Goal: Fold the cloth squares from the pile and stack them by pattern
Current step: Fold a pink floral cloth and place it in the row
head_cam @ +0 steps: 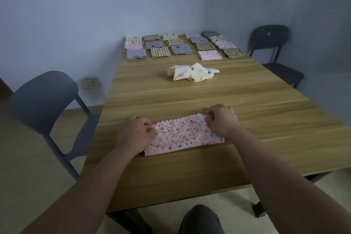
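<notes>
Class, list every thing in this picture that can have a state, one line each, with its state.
Pink flowered cloth: folded into a long strip, flat on the table.
Left hand: pinches the strip's left end.
Right hand: grips its right end.
Spotted cloth: crumpled, unfolded, mid-table.
Folded cloths: folded, lying in rows at the far end.

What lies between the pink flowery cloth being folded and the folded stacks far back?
One crumpled polka-dot cloth, on otherwise bare wooden table between the pink flowery cloth and the folded stacks; head view shows it.
</notes>
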`<state>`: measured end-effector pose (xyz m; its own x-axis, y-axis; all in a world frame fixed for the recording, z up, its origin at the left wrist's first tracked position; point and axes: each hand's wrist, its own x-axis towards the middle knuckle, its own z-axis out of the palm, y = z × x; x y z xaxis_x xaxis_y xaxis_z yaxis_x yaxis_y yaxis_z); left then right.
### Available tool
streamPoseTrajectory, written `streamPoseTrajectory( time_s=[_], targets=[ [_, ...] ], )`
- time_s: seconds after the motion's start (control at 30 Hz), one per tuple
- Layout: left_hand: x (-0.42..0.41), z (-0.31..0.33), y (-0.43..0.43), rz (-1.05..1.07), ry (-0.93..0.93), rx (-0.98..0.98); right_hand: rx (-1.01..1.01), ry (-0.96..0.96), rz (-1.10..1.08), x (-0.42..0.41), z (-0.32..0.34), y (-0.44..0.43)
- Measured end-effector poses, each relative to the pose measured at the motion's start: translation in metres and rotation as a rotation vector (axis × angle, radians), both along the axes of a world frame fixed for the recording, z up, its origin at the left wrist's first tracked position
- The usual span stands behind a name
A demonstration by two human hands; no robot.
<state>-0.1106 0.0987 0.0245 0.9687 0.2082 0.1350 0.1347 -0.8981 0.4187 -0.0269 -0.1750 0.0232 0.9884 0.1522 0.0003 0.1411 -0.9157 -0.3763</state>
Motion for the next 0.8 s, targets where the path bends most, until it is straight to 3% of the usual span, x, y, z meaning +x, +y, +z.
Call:
streamPoseTrajectory(
  time_s=[0.23, 0.3, 0.57, 0.8],
  targets=[
    [-0.003, 0.016, 0.009, -0.089, 0.009, -0.269, 0.627, 0.073, -0.061, -0.012, 0.025, -0.006],
    [-0.006, 0.023, 0.015, -0.093, -0.005, -0.325, 0.719, 0.092, -0.072, -0.016, 0.031, -0.008],
    [-0.015, 0.044, 0.026, -0.060, -0.079, -0.468, 0.707, 0.009, -0.046, -0.030, 0.043, -0.012],
    [-0.023, 0.050, 0.030, -0.067, -0.094, -0.434, 0.731, 0.001, -0.061, -0.041, 0.051, -0.018]
  ],
)
